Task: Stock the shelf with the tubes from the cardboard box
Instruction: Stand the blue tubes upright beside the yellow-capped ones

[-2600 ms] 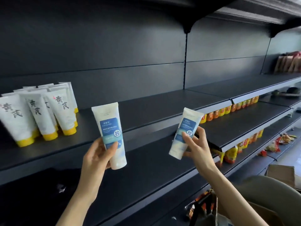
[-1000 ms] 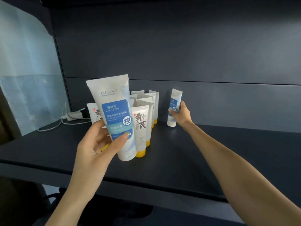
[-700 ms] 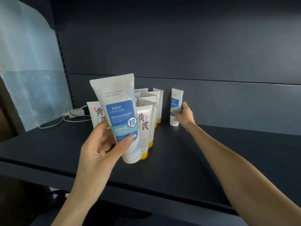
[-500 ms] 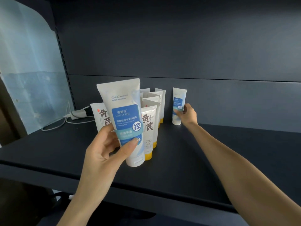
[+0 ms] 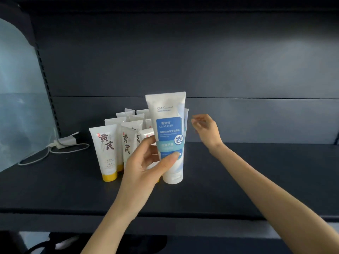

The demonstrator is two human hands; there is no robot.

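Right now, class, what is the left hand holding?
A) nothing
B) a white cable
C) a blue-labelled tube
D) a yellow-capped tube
C: the left hand grips the blue-labelled tube, thumb across its label, while the yellow-capped tubes stand on the shelf beside it.

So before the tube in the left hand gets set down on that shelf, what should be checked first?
1. Grip: the left hand holds the blue-label tube, thumb across its label: ok.
2. That tube upright, cap down: ok.
3. The right hand free, holding nothing: ok.
4. Bare shelf to the right of the yellow-capped tubes: ok.
5. Cap already touching the shelf: cannot tell.
6. The second blue-label tube behind it standing straight: cannot tell, mostly hidden.
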